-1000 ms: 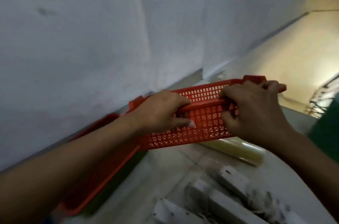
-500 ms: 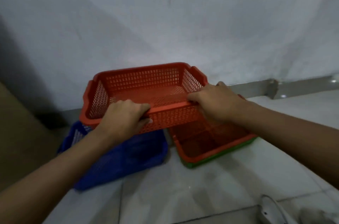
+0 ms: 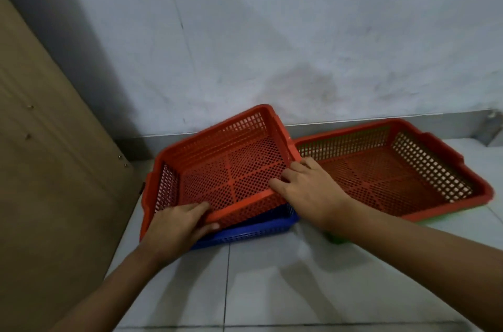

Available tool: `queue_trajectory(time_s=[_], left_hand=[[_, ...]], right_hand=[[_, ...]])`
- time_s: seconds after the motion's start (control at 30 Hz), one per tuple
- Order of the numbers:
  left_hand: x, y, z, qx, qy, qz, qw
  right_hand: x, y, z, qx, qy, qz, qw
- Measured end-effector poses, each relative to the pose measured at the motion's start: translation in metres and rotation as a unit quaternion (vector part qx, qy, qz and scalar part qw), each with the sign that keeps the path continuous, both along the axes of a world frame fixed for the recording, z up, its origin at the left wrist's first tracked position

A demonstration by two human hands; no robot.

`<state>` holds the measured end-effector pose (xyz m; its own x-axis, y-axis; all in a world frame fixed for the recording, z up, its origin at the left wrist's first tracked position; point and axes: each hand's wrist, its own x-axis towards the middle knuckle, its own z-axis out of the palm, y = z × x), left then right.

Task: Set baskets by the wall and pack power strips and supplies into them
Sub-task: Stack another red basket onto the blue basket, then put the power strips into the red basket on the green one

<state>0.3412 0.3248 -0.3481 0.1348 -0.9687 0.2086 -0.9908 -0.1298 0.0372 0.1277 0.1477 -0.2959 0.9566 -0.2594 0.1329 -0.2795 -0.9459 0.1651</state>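
Observation:
An empty orange mesh basket (image 3: 217,165) rests tilted on top of a blue basket (image 3: 253,228) near the wall. My left hand (image 3: 177,225) grips its near rim at the left corner. My right hand (image 3: 304,187) holds the near rim at the right corner, fingers spread over the edge. To the right, a second orange basket (image 3: 386,168) sits on the floor, nested in a green basket (image 3: 337,239) of which only a corner shows. No power strips are in view.
A white wall (image 3: 272,46) with a grey baseboard runs behind the baskets. A brown cardboard panel (image 3: 49,168) leans at the left. Pale floor tiles (image 3: 272,282) lie in front. A metal fitting (image 3: 492,127) sits at the far right by the wall.
The orange basket has come down from mid-air onto the blue basket, tilting toward me. My view has shifted lower and closer to the wall.

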Motion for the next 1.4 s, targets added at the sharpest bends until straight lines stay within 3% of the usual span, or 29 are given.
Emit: queue_trajectory(time_s=[0.17,0.37,0.5,0.77,1.07,1.27,1.4], left_hand=[[0.015,0.013,-0.001,-0.002,0.009,0.035,0.999],[0.013,0.011,-0.019,0.179,0.128,0.015,0.975],[-0.009,-0.015,-0.017,0.144,0.112,-0.002,0.983],[-0.122,-0.121,0.026,0.092,0.132,-0.197,0.967],[-0.304,-0.21,0.06,0.114,0.064,-0.399,0.907],[-0.401,-0.201,0.017,0.214,0.003,-0.467,0.858],[-0.422,-0.183,-0.013,0.271,-0.074,-0.489,0.826]], right_hand=[[0.001,0.002,-0.01,0.056,0.035,0.023,0.998],[-0.019,-0.004,-0.045,0.082,0.205,0.008,0.975],[-0.035,-0.006,-0.036,0.087,0.198,-0.004,0.976],[-0.143,-0.052,0.0,0.062,0.175,-0.136,0.973],[-0.343,-0.052,0.015,0.118,0.192,-0.37,0.901],[-0.419,0.006,-0.043,0.236,0.143,-0.461,0.843],[-0.445,0.026,-0.081,0.275,0.15,-0.492,0.812]])
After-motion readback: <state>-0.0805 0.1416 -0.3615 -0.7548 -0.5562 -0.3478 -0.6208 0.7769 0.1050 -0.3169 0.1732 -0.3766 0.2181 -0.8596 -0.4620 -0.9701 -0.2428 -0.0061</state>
